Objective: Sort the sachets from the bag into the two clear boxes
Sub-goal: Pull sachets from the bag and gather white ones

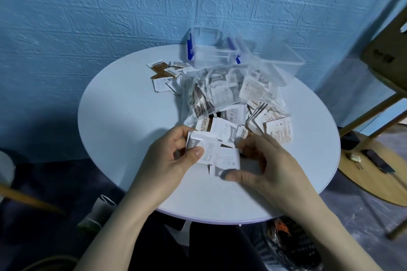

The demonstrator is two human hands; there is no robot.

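Left hand pinches a white paper sugar sachet; right hand fingers curl onto a "Sugar" sachet at table's 6 o'clock. Keep like w/ like (brown ones separate); clear plastic boxes wait at 12.

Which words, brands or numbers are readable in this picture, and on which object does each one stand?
"Sugar": on the white sachet at the right hand.
"taikoo": on a brown-and-white sachet just behind it.
Print on the sachets inside the bag, on the loose sachets and on the cardboard at right: too blurred to read.
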